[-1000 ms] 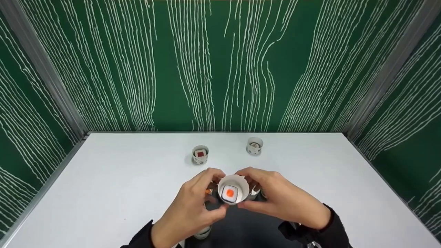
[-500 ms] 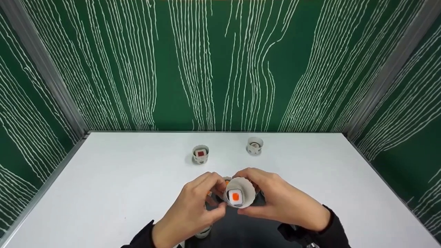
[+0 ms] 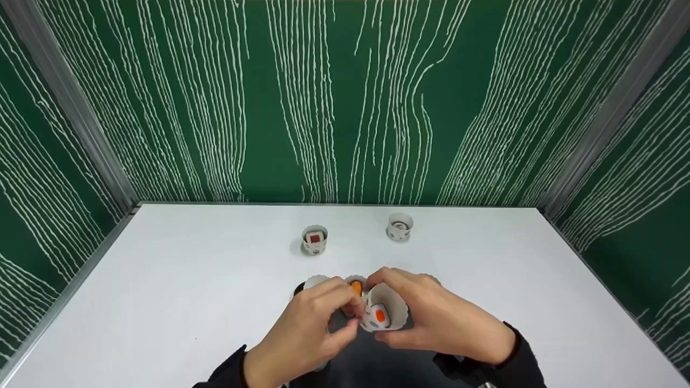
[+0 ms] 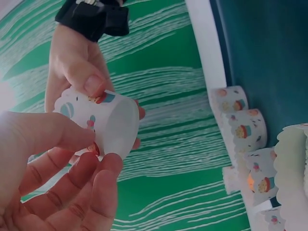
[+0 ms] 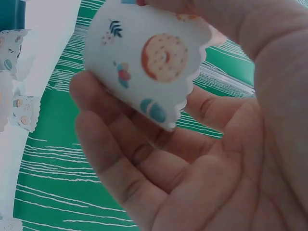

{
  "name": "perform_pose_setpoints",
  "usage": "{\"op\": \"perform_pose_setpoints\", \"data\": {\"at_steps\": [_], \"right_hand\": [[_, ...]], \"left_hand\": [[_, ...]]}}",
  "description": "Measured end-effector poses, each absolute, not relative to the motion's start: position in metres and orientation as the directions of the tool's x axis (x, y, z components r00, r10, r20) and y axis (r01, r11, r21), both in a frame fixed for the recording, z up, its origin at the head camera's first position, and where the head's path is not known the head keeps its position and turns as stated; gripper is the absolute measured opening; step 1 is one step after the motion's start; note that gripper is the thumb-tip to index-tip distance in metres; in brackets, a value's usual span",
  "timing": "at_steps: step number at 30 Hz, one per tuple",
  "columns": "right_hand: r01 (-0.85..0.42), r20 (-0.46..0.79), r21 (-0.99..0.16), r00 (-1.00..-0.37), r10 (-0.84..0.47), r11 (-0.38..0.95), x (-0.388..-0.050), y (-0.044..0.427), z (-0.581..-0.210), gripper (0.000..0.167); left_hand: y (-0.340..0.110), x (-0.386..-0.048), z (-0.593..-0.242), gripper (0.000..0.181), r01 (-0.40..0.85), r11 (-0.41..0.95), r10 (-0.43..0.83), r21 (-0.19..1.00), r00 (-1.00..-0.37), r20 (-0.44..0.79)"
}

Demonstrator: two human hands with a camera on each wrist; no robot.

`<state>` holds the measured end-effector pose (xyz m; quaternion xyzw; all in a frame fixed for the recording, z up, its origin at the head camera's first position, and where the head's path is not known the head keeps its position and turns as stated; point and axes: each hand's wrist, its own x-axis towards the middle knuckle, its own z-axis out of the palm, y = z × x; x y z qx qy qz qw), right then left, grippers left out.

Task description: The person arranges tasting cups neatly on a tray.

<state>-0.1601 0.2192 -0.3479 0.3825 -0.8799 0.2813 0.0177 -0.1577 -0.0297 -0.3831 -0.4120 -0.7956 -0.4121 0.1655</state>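
Observation:
A white paper baking cup (image 3: 397, 304) with printed pastries is tilted between both hands, its open mouth facing me. Inside it lies a small sushi roll piece (image 3: 380, 316), white with an orange centre. My right hand (image 3: 439, 307) grips the cup from the right, thumb below and fingers above. On the other side, my left hand (image 3: 302, 328) has curled fingers and thumb pinching near the cup's base. The left wrist view shows the base end of the cup (image 4: 124, 126) beside the left fingertips. In the right wrist view, a doughnut print marks the cup wall (image 5: 130, 53).
Behind the hands stand more cups, including one with an orange-filled piece (image 3: 356, 286) and one partly covered by the left hand (image 3: 317, 281). Farther back are a cup with a red-centred piece (image 3: 315, 247) and another cup (image 3: 399, 234). A dark surface (image 3: 372, 361) lies below.
The cup has shifted right and tipped, so its mouth leans rightward. My left hand's fingers have drawn round toward its base. Cups behind the hands show more now.

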Motion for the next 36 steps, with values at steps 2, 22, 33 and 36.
{"op": "perform_pose_setpoints", "data": {"at_steps": [2, 22, 33, 36], "right_hand": [[-0.672, 0.228, -0.477, -0.717, -0.659, 0.566, -0.16, 0.219, -0.348, 0.059], [-0.585, 0.027, -0.422, -0.771, -0.636, 0.692, -0.165, 0.206, -0.365, 0.054], [-0.542, -0.125, -0.498, -0.727, -0.675, 0.677, -0.175, 0.195, -0.384, 0.055], [-0.528, -0.156, -0.5, -0.725, -0.671, 0.687, -0.178, 0.192, -0.389, 0.056]], "left_hand": [[-0.031, -0.157, -0.382, 0.017, 0.781, 0.324, 0.53, 0.534, -0.617, 0.581], [-0.057, -0.17, -0.358, 0.013, 0.758, 0.427, 0.401, 0.493, -0.648, 0.648], [-0.065, -0.175, -0.354, 0.013, 0.727, 0.431, 0.367, 0.535, -0.682, 0.632], [-0.066, -0.176, -0.354, 0.014, 0.728, 0.44, 0.362, 0.526, -0.68, 0.638]]}}
